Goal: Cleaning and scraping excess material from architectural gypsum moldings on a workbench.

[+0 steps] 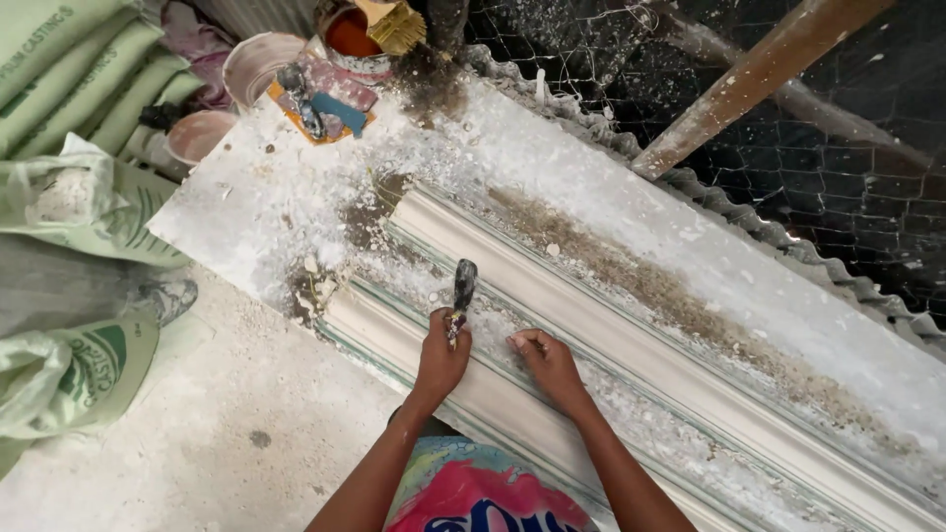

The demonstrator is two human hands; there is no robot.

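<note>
Plaster dust covers the bench (246,197) where you work, and a long white plaster moulding (611,325) lies along its near edge, running from the near left corner off toward the right. Your left hand (440,357) has its fingers clamped around the handle of a dark scraper (462,291), whose blade points away from you and rests on the moulding's upper groove. Your right hand (550,363) lies just beside it on the moulding, fingers curled together and pressed on the white surface, holding nothing. At the far left corner of the bench stand a paint tin (351,37) of orange-red liquid with a brush (394,24) across it, a pale bucket (258,61) and a small orange-and-blue tool (320,102). Green sacks (69,69) are stacked on the floor beyond the bench's left edge.
</note>
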